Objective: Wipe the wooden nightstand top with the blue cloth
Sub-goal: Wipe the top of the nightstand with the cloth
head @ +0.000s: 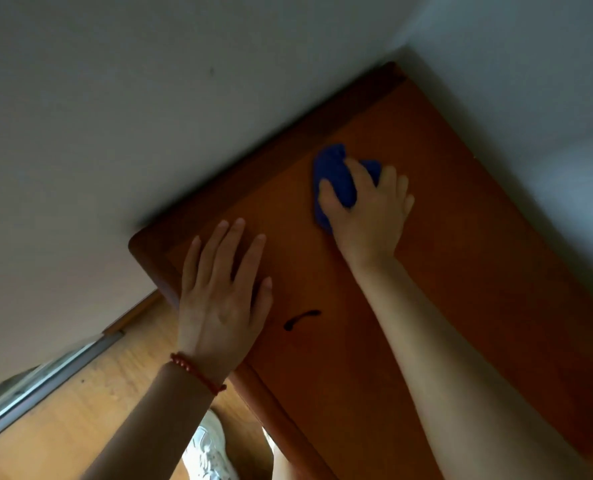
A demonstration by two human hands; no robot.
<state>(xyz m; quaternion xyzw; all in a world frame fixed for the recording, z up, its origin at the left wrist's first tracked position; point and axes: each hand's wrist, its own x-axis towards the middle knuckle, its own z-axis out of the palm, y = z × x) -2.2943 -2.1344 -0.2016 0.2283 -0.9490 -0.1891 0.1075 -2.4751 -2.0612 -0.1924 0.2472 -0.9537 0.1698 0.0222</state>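
- Your right hand (364,202) is the working grip: its fingers curl over a bunched blue cloth (335,178), thumb on one side and fingers on the other, pressing the wad down onto the wood. The left hand (224,292) lies flat with straight, slightly spread fingers, holding nothing, near the front-left corner.
- Largest first: the nightstand top (461,271) is a rigid, smooth orange-brown tabletop tucked into the corner of two pale walls (115,98). It looks polished, so expect the cloth to glide with little drag. It will not shift under you, judging by how it sits against the walls.
- A wooden floor (80,410) shows below left, with a white shoe (208,448) beside the nightstand's edge.
- The blue cloth sits toward the back of the top, not far from the rear wall. It is soft, light and limp, so it will bunch and roll under your palm. Keep your hold over the middle of the wad, palm bearing down, so no loose corner drags free.
- A small dark curved mark or object (302,318) lies on the wood between your forearms; what it is cannot be told.
- A red bead bracelet (198,372) circles your left wrist.
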